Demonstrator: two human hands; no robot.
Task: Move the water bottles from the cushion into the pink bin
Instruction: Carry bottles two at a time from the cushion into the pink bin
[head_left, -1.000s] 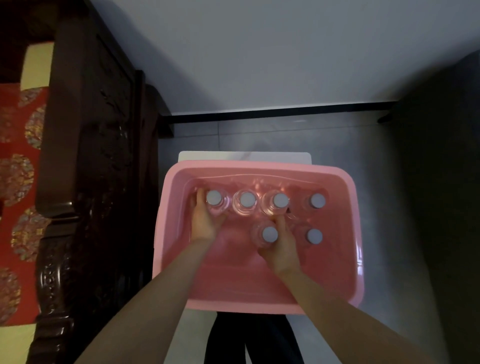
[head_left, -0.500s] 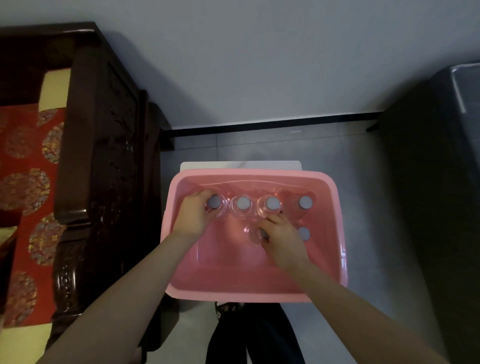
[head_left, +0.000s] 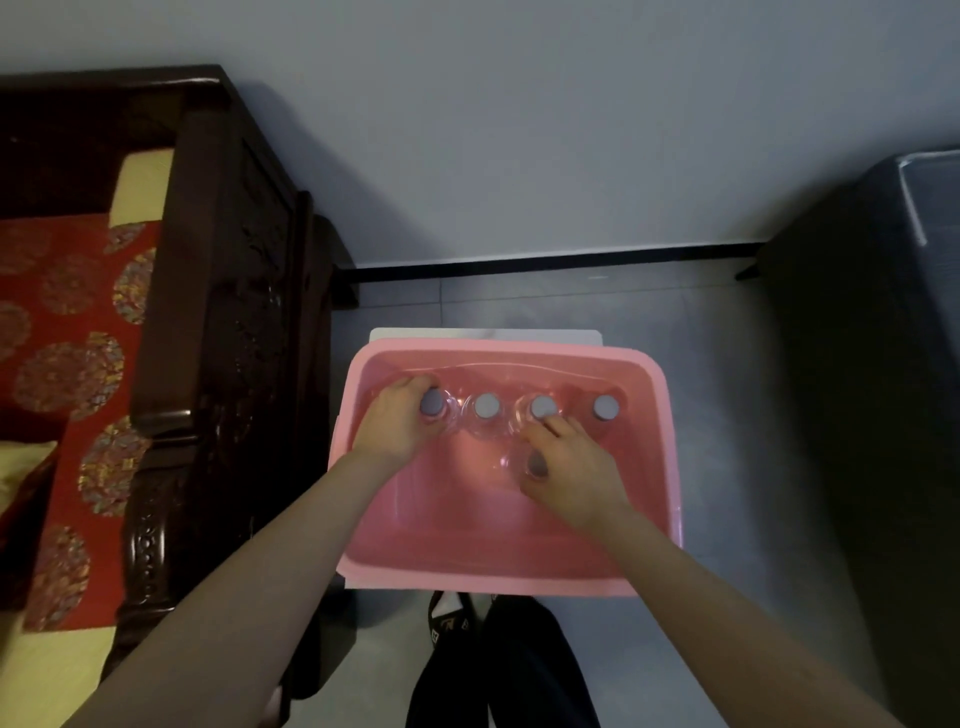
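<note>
The pink bin (head_left: 498, 561) stands on a white board on the floor in front of me. Several clear water bottles with grey caps stand upright inside it, in a row along the far wall: one at the left (head_left: 431, 402), one in the middle (head_left: 487, 406), one beside it (head_left: 543, 408) and one at the right (head_left: 605, 408). My left hand (head_left: 395, 423) wraps the leftmost bottle. My right hand (head_left: 569, 467) closes around a bottle in a nearer row (head_left: 535, 464) and hides whatever stands behind it. The red patterned cushion (head_left: 62, 364) on the left shows no bottles.
A dark carved wooden seat frame (head_left: 218, 338) borders the bin's left side. A dark cabinet (head_left: 872, 415) stands to the right. The wall with a black skirting (head_left: 545, 260) runs behind. My legs and a shoe (head_left: 452, 623) show below the bin.
The view has pulled back and up, so the bin looks smaller. Both hands stay on their bottles; the right hand has slid over its bottle and now covers the lower right one.
</note>
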